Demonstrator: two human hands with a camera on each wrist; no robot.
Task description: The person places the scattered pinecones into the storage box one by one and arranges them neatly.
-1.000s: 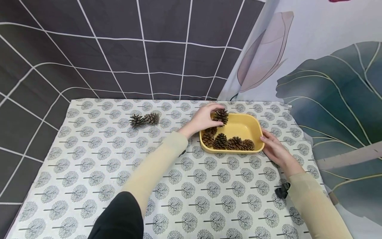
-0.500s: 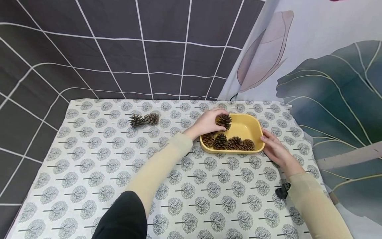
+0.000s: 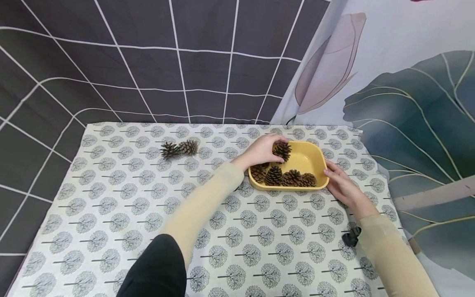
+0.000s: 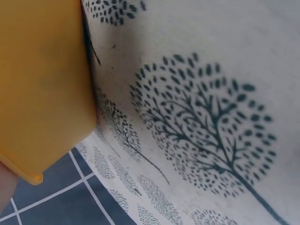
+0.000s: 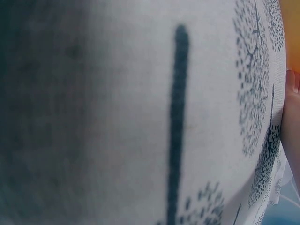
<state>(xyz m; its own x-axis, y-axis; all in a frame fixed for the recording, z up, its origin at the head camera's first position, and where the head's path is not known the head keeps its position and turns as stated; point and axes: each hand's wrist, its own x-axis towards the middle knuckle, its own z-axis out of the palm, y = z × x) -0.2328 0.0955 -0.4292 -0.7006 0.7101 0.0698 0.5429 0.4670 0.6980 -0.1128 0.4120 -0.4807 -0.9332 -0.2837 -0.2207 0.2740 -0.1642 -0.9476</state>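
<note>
A yellow rectangular box with rounded corners sits on the table, its outer wall large in the left wrist view. My left hand reaches over its left end and holds a brown pine cone between thumb and fingers, inside the box's far left part. Several pine cones line the near side of the box, and one under my left hand is partly hidden. My right hand holds the box's right end, thumb at the rim. In the right wrist view, its fingers meet the yellow wall.
Two more pine cones, a darker one and a lighter one, lie side by side at the back left. A tree-print cloth covers the table. Behind it hangs a dark gridded curtain; a leaf-patterned fabric hangs at the right.
My left hand has shifted to the right and slightly toward me with the pine cone, deeper over the box. The right hand and the box stay where they were.
</note>
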